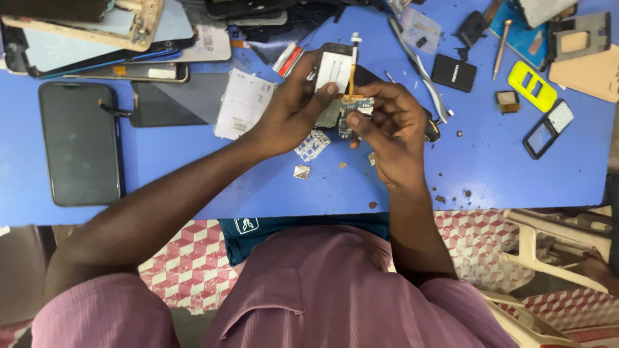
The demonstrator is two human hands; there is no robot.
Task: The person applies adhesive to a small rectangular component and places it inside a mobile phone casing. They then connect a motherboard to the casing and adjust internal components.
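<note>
Between both hands, white-labelled phone part.

table: bearing all parts | centre: circuit board between left hand and right hand, above table | just near hands: metal shield on table | far left: large phone lying flat | far right: battery, beyond it plastic frame, small keypad phone nearer

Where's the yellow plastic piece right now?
In the head view, the yellow plastic piece lies on the blue table, far to the right of the right hand, beside a small brown block.
</note>
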